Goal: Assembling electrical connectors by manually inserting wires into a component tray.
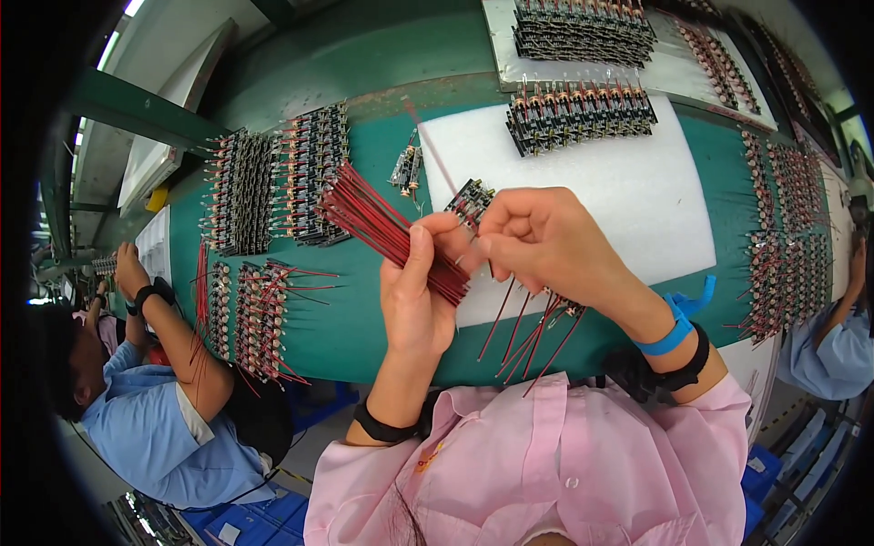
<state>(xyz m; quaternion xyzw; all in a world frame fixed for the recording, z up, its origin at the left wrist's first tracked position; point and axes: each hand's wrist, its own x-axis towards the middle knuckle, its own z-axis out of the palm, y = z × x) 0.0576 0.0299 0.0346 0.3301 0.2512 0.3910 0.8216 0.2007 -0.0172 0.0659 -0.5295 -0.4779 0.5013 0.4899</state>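
My left hand (414,296) is closed around a thick bundle of red wires (369,218), which slants from upper left to lower right through the palm. Its fingertips are blurred and nearly meet my right hand (542,241), whose thumb and index finger pinch together. A single thin red wire (435,156), smeared by motion, leads up and left from that pinch. Just behind the fingers lies a small group of circuit boards (471,200), partly covered by my right hand. Below it, several boards with loose red wires (537,341) stick out toward me.
A white foam sheet (628,209) lies on the green table mat (382,350). Rows of circuit boards stand at left (241,196), at the far side (583,118) and at right (787,273). Two loose boards (407,170) lie near the wires. A co-worker (173,409) sits at left, another (833,337) at right.
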